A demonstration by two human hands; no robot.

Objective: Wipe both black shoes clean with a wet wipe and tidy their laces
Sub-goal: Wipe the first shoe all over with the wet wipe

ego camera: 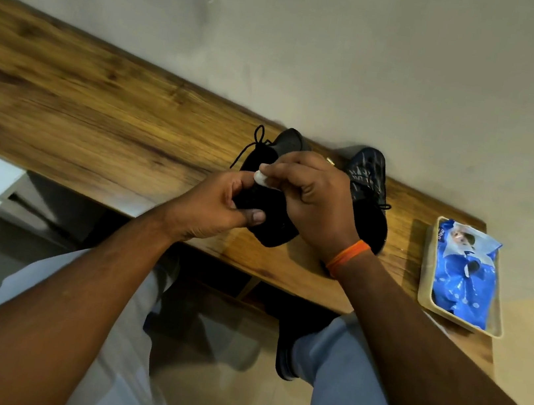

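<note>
On table (98,114): 2 shoes (275,231) | right hand (314,202) pinches wipe (260,177) | left hand (219,209) grips shoe

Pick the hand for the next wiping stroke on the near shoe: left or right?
Right. The right hand already pinches the balled wet wipe over the near black shoe; the left hand grips that shoe, steadying it.

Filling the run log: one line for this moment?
left hand: grips left shoe | right hand: pinches wipe | right shoe: on table
</note>
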